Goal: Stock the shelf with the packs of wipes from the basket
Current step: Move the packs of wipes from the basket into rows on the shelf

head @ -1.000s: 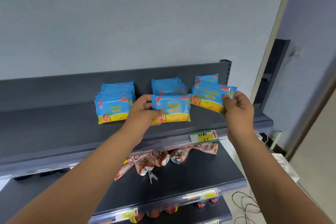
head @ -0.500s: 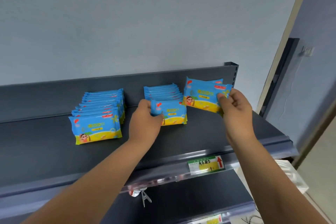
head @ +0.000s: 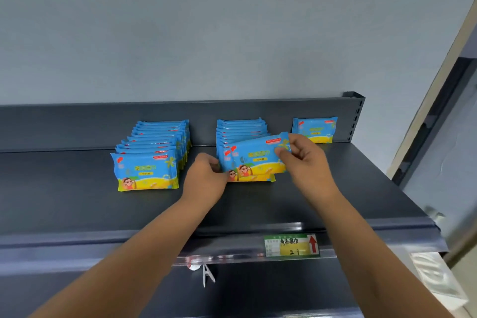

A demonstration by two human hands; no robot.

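Nearest, along the front rail (head: 116, 242) of the shelf (head: 77, 204), a green and yellow price tag (head: 291, 245) with a red arrow sits right of centre. A small white clip (head: 208, 276) hangs below the rail. To the lower right lies a pale object (head: 438, 281), too blurred to identify.

Both bare forearms reach up over the rail to the middle of the shelf. The left hand (head: 204, 178) has its fingers curled round the left end of a standing pack (head: 254, 177), the front one of the middle row (head: 241, 128). The right hand (head: 305, 161) pinches the upper right corner of a held pack (head: 255, 159) between thumb and fingertips. This blue and yellow pack faces the camera, just in front of the standing pack and overlapping it. Its long axis runs left to right and is tilted, right end raised, yellow band at the bottom. Whether its lower edge touches the shelf cannot be told.

Left of the hands, apart from the middle row, a longer left row (head: 154, 152) of the same packs stands upright, faces forward, one behind another to the back panel (head: 64, 124). The middle row reaches back likewise. At the far right a single pack (head: 315, 128) stands alone against the panel, beside the corner post (head: 357, 116). A plain grey wall (head: 206, 33) rises behind.
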